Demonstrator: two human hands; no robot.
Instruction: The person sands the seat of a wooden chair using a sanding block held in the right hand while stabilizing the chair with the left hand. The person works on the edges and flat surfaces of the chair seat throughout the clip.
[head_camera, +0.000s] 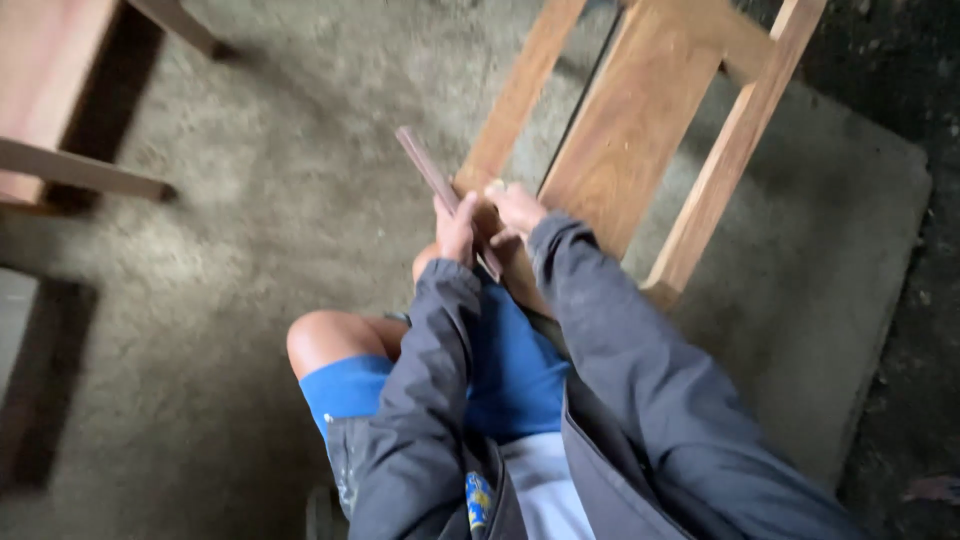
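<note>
The left hand (455, 228) is closed around a thin dark strip (432, 178) (wood or metal, too blurred to tell) slanting up to the left. The right hand (515, 208) presses on the wooden frame (620, 130), which lies on the concrete floor (250, 250) against the person's knees.

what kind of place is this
Probably a small woodworking or furniture workshop. A bare wooden chair frame lies on a rough concrete floor, more unfinished wooden furniture stands nearby, and the left hand grips a thin wooden strip.
</note>
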